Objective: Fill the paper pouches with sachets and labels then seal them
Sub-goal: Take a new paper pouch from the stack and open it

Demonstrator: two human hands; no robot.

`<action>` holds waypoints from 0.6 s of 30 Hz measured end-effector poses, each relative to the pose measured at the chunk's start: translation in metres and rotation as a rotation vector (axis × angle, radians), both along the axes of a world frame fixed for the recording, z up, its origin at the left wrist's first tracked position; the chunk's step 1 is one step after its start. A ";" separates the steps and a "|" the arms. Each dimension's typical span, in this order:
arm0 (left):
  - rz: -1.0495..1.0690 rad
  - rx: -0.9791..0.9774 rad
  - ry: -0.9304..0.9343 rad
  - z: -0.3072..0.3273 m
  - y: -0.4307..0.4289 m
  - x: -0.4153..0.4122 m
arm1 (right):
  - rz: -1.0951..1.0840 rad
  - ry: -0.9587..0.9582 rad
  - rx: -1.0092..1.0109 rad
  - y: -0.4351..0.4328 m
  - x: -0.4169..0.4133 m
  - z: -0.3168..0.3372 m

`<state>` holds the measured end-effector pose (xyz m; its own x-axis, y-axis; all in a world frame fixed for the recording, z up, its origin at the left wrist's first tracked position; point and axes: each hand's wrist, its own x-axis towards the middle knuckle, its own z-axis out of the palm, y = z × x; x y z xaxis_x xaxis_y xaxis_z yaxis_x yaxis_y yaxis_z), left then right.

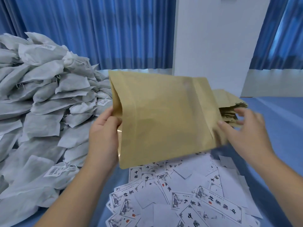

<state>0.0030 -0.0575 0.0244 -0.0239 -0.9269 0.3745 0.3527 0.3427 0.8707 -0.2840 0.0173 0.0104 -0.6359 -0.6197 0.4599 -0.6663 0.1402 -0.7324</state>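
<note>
Head view: pouch [164,120] held above surface [278,136], mouth open. Left hand [103,128] pinching mouth edge; right hand [246,131] blurred, fingers spread, thumb touching opposite corner. Sachets [41,95] left of pouch, labels [180,194] below. Filling and sealing apparently not yet begun.

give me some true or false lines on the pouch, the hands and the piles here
1. The left hand grips the paper pouch at its left edge. True.
2. The sachets are piled on the right of the table. False: the pile lies on the left.
3. The labels lie scattered below the held pouch. True.
4. The paper pouch lies flat on the table. False: it is held up above the labels.
5. A stack of spare pouches lies beyond the right hand. True.
</note>
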 end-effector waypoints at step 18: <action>-0.325 0.314 0.187 -0.040 0.031 -0.066 | 0.172 0.702 0.284 0.018 0.157 0.038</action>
